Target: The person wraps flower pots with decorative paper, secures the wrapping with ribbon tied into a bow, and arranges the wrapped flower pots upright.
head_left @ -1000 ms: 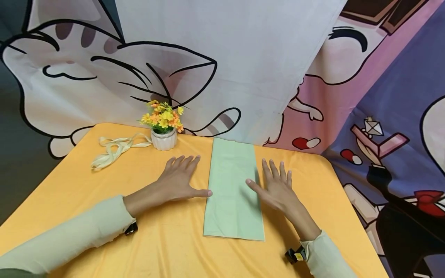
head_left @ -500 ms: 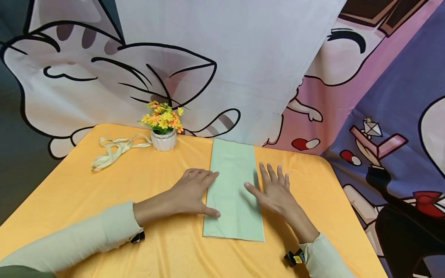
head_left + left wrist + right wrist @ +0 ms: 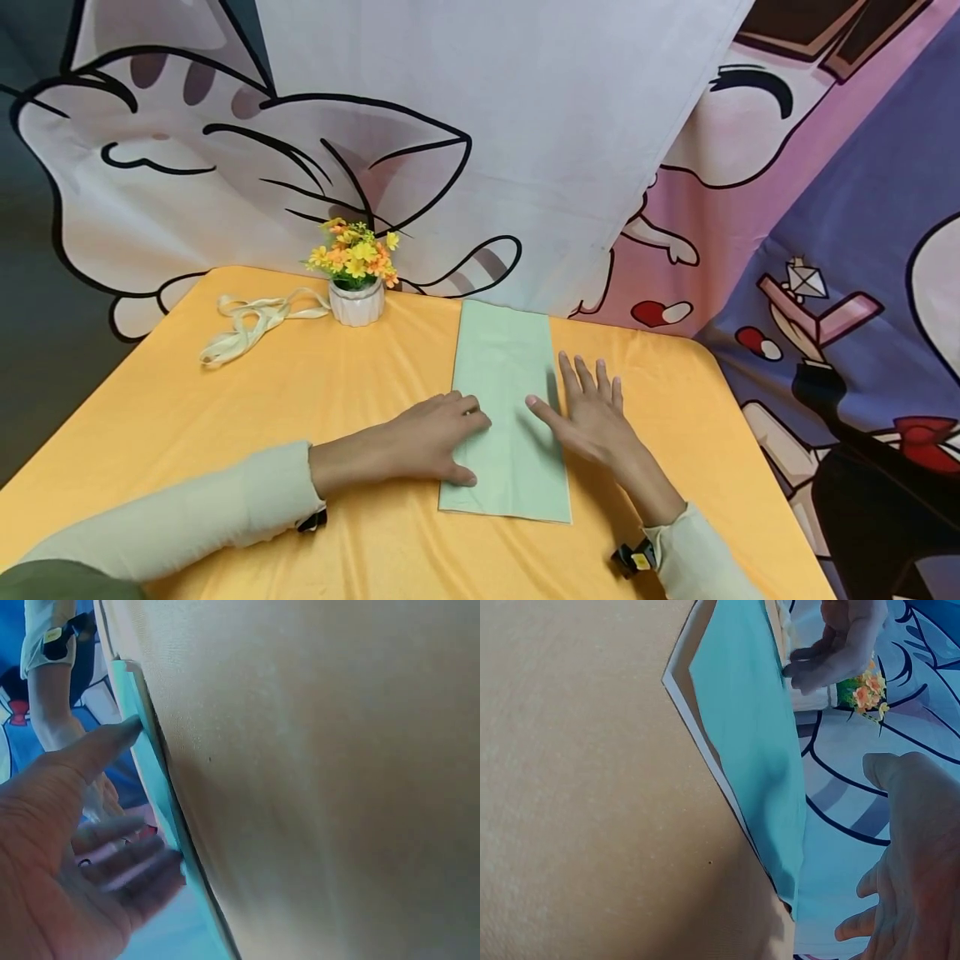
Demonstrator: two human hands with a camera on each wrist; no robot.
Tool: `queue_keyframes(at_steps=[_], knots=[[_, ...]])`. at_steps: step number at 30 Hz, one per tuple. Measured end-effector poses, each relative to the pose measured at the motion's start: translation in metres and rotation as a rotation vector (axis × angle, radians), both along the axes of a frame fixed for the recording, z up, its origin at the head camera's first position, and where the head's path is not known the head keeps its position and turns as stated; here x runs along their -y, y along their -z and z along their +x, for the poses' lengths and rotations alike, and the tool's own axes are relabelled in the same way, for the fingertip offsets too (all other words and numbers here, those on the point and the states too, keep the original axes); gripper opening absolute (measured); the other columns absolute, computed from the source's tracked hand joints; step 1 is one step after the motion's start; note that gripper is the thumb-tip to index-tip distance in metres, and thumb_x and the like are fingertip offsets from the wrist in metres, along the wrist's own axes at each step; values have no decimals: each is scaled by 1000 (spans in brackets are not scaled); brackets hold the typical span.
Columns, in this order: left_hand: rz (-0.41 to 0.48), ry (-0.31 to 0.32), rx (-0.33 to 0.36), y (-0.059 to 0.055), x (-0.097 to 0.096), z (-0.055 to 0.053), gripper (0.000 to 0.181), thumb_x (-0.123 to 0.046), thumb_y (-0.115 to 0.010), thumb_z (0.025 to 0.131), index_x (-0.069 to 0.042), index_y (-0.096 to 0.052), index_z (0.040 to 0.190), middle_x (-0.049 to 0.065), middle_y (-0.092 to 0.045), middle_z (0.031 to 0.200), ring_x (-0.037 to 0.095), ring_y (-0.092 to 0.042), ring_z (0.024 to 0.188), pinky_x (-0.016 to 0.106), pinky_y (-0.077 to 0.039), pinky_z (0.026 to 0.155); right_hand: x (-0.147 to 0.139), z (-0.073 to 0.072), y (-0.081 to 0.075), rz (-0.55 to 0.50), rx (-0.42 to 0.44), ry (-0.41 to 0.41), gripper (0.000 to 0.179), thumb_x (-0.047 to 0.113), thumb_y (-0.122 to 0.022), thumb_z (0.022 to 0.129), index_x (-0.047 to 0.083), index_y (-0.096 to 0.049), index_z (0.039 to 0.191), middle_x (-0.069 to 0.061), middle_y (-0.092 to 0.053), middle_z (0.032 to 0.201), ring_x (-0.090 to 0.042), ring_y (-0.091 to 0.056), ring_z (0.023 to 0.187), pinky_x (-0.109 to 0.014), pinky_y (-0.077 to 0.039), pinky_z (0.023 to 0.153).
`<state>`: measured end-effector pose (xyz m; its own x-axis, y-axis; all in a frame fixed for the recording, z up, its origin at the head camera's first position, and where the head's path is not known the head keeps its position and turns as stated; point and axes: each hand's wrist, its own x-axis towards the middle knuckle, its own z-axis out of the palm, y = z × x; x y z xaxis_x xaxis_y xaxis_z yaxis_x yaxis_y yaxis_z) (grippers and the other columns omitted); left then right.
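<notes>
A long, flat, pale green paper-like piece (image 3: 513,479) lies on the yellow cloth, its long side running away from me. Layers show along its edge in the right wrist view, where its green face (image 3: 750,720) stands slightly off a whitish layer. My left hand (image 3: 427,437) reaches over its left edge, thumb and slightly bent fingers spread apart. In the left wrist view the thumb and fingertips overlap the piece's edge (image 3: 154,769). My right hand (image 3: 596,421) hovers by the right edge with fingers straight and spread, casting a shadow on the green surface. It holds nothing.
The table has a yellow cloth (image 3: 337,383). A white pot of yellow and orange flowers (image 3: 356,279) stands at the back, beside a loose bundle of pale ribbon (image 3: 251,325). Behind hangs a backdrop (image 3: 570,108) with cartoon prints.
My left hand has moved right and nearer to me, from beside the green piece to over its left edge, its fingers bending a little. My right hand has barely shifted.
</notes>
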<state>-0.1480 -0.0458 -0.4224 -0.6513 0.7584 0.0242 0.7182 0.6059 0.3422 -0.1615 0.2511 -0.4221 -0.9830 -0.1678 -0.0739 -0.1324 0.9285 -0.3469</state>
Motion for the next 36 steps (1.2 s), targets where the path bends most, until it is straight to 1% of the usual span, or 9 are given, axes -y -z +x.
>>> queue_keyframes(at_steps=[5,9,13,17,20,22,25,31,36], knots=[[-29,134,26,1,-4,1,37,-23,-89,95,-13,-78,129,-1,-70,122,15,-60,107,26,-58,92,0,2,0,2,13,1,108,81,-48,108,14,-10,183,-29,-15,187,-59,5,174,-80,6,136],[-71,175,-3,3,-8,3,26,-19,-83,96,-17,-82,122,-4,-72,116,13,-55,100,23,-54,84,0,2,1,10,18,0,108,80,-48,108,14,-9,183,-29,-15,187,-58,5,174,-79,6,137],[-94,161,-72,3,-13,9,21,-30,-84,94,-18,-82,112,-6,-69,102,11,-47,86,21,-45,70,1,2,2,10,16,0,107,79,-49,108,13,-10,183,-29,-16,187,-59,4,174,-80,5,137],[-118,144,-122,2,-20,17,41,-55,-90,90,-17,-80,102,-9,-63,91,10,-41,79,20,-39,63,2,3,2,2,21,-6,106,79,-50,108,14,-11,183,-30,-17,187,-59,4,174,-80,5,137],[-151,134,-147,2,-23,20,53,-67,-92,84,-18,-79,100,-9,-62,90,10,-40,77,19,-38,63,2,3,3,-2,23,-10,104,77,-50,109,14,-14,183,-30,-19,186,-59,5,174,-79,5,138],[-162,128,-154,1,-24,20,55,-69,-93,83,-18,-79,99,-9,-62,89,10,-39,76,20,-38,63,2,2,3,0,19,-13,101,76,-49,110,14,-16,182,-30,-20,186,-59,4,174,-78,5,138],[-156,122,-132,0,-23,19,52,-66,-94,84,-18,-81,100,-9,-64,89,10,-40,76,20,-38,63,0,1,3,3,20,-16,98,75,-47,111,13,-18,182,-30,-22,185,-60,3,173,-77,5,138],[-147,143,-86,-4,-20,15,49,-65,-88,91,-17,-82,101,-9,-63,87,10,-42,78,20,-38,67,-7,-1,3,7,35,-17,90,71,-42,116,11,-23,181,-31,-25,184,-61,1,173,-77,6,138],[-166,220,-107,-9,-17,15,43,-60,-75,104,-17,-76,111,-7,-70,92,12,-52,83,23,-46,78,-19,-2,3,-11,61,-22,77,59,-35,121,8,-31,178,-33,-28,182,-63,2,172,-78,8,137]])
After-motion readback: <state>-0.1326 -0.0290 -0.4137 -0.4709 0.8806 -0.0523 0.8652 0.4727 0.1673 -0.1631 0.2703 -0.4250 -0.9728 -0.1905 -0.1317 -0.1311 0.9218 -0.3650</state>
